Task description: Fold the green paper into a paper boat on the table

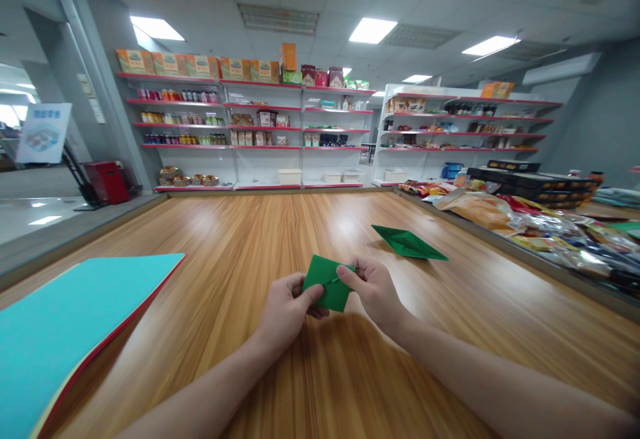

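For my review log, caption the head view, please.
Two hands hold folded green paper above a wooden table, a green paper boat beyond.

Green paper (326, 269): folded flat, four-sided, seam across middle, tilted, held above table (240, 245).

I take the held green paper (326, 283) as the clock centre, with 12 o'clock straight ahead. Count as follows.

- Hands: I count two, one left hand (287, 305) and one right hand (375, 292).
- Folded green papers: two, including the loose green paper (410, 244) at 2 o'clock.
- Paper stack (90, 319): one, at 9 o'clock, showing three colours; I cannot count its sheets.
- Shelf banks: two, the left bank (265, 147) at 11 o'clock and the right bank (470, 133) at 1 o'clock.
- Signboard (43, 133): one, at 10 o'clock.
- Snack packets (483, 211) at 2 o'clock: too crowded for me to count.
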### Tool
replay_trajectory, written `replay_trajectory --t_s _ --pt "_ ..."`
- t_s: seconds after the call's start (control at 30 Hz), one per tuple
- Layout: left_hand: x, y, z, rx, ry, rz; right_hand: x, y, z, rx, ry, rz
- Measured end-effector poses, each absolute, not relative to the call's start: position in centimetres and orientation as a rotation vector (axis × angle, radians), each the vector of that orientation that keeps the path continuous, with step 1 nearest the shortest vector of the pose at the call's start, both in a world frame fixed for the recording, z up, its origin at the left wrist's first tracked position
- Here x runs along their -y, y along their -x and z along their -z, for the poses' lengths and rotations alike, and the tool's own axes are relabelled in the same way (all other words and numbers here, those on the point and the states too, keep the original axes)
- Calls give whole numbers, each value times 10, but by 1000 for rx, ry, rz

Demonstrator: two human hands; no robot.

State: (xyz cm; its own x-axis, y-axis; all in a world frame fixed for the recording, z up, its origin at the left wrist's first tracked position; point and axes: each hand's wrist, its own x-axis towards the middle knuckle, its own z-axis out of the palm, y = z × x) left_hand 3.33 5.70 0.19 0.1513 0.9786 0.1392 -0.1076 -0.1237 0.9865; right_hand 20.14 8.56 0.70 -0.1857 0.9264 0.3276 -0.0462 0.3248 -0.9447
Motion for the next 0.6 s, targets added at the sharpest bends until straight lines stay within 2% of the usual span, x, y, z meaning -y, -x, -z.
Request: replay_trajectory --t_s 0.17,0.43,0.6 --pt "-64 -22 0 -1114 -1332 -1452 -86 -204 -2 1736 1009 -1309" --pt "-66 -24 2 -891 -992 -1384 -76 -204 -9 1838 925 -1305" --pt "-62 -26 2 -879 -1072 -1318 -75 -203 0 1934 1031 -1257"
